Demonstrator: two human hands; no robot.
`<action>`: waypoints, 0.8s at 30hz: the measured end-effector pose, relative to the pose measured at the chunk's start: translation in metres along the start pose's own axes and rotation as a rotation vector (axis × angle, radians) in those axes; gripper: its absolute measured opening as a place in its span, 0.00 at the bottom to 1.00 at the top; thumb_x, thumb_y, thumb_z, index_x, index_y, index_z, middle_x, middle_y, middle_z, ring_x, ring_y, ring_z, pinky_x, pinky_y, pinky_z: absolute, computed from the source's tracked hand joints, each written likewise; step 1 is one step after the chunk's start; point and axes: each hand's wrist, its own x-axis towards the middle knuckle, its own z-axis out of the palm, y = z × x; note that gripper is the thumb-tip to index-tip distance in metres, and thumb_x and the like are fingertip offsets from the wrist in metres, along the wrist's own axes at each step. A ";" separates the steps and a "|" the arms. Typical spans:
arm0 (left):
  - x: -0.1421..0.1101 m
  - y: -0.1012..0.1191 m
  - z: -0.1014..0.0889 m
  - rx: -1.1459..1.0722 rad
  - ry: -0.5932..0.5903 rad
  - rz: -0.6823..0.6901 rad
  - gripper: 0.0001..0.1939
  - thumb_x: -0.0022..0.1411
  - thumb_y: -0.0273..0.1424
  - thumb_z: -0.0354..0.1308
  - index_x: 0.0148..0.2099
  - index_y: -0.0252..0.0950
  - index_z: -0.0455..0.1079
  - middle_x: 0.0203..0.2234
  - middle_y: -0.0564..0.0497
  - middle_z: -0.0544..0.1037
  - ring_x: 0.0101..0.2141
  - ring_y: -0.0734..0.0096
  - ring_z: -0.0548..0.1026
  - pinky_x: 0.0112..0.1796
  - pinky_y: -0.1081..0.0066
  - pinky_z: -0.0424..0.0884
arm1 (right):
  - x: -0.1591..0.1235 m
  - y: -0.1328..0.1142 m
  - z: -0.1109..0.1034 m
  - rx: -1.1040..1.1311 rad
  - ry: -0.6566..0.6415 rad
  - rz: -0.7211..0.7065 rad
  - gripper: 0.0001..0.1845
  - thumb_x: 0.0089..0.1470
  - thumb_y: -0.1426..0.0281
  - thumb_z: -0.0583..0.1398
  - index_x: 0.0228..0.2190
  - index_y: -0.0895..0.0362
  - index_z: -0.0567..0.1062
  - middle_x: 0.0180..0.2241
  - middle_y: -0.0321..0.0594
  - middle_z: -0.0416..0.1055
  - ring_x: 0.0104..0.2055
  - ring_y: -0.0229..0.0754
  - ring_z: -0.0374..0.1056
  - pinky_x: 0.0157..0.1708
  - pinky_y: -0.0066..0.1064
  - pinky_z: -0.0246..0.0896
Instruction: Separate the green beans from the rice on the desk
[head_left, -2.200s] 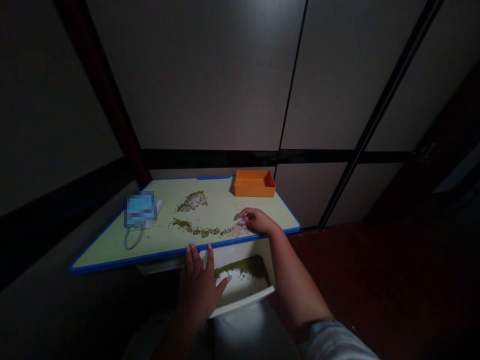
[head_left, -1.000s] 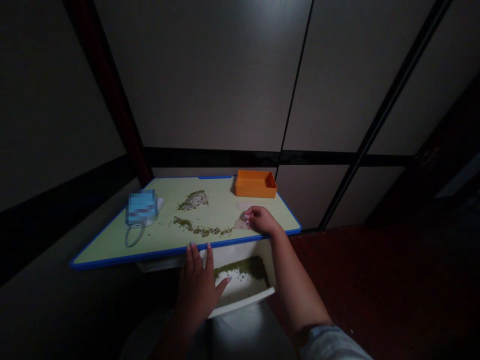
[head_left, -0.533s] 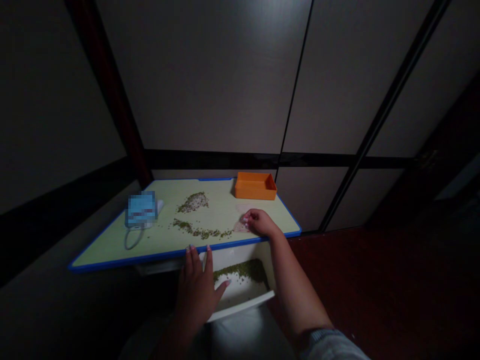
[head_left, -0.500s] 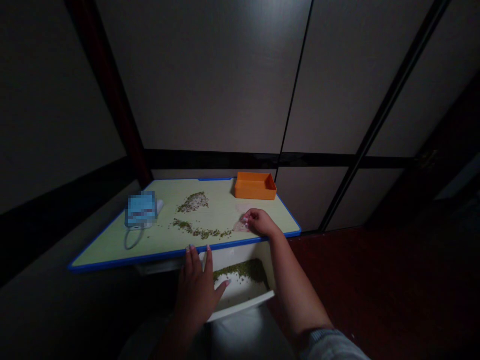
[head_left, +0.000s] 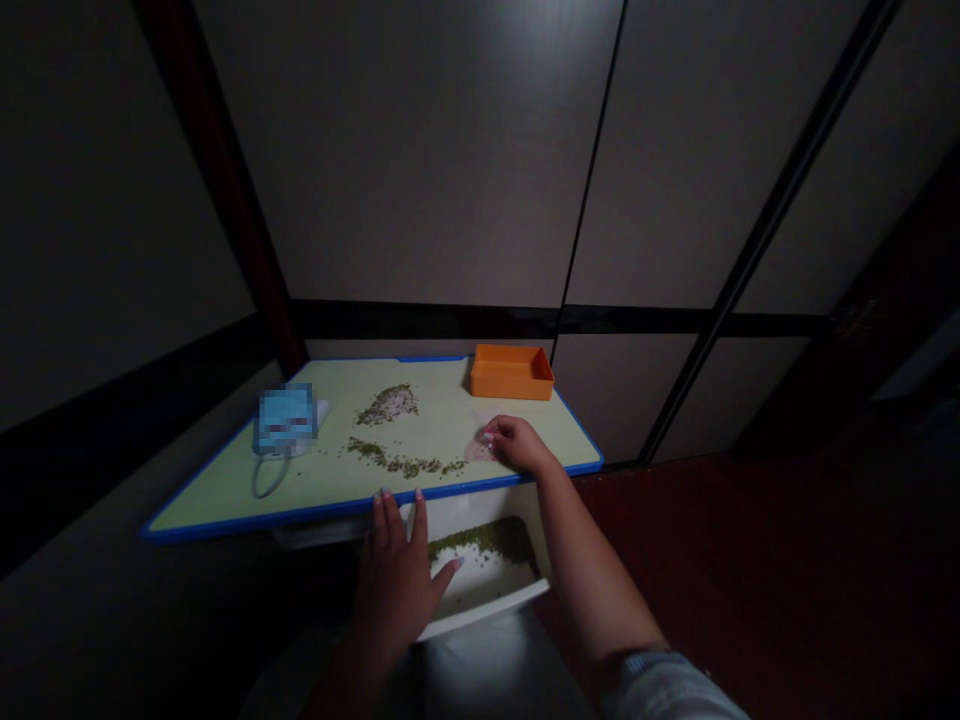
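My left hand has its fingers apart, the tips at the table's blue front edge and the thumb over the left part of a white drawer. Inside the drawer lie small green grains, heaped along the back and right. My right hand is pinched together low over a pale pinkish patch on the tabletop's right side. What its fingertips hold, if anything, is too small to make out. Left of it, a curved line of green grains and a mixed pale and green pile lie on the table.
An orange open box stands at the back right of the light green table. A blurred blue device with a looped cord sits at the left. Large cabinet panels rise behind the table.
My right fingertips have shifted slightly left over the pinkish patch, still pinched. My left hand stays almost where it was, and the grain piles look the same.
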 end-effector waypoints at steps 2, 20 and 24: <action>0.000 0.000 -0.001 0.001 -0.004 0.000 0.43 0.51 0.44 0.55 0.65 0.30 0.47 0.65 0.27 0.45 0.65 0.39 0.41 0.55 0.48 0.56 | -0.001 0.001 -0.001 0.008 -0.020 -0.007 0.06 0.49 0.76 0.57 0.29 0.60 0.75 0.28 0.37 0.72 0.29 0.36 0.64 0.32 0.26 0.58; 0.000 0.002 -0.003 0.004 -0.022 -0.006 0.43 0.52 0.44 0.54 0.65 0.30 0.46 0.65 0.26 0.45 0.65 0.38 0.41 0.55 0.49 0.56 | 0.001 0.002 0.006 -0.001 -0.008 0.016 0.06 0.50 0.75 0.56 0.29 0.59 0.74 0.26 0.36 0.71 0.26 0.35 0.64 0.29 0.25 0.58; -0.001 0.002 -0.003 -0.001 -0.026 -0.003 0.43 0.53 0.44 0.54 0.65 0.29 0.45 0.64 0.24 0.44 0.64 0.37 0.40 0.55 0.50 0.55 | 0.001 0.004 0.006 0.008 -0.019 0.006 0.05 0.50 0.74 0.56 0.29 0.59 0.74 0.25 0.36 0.70 0.25 0.35 0.63 0.27 0.25 0.58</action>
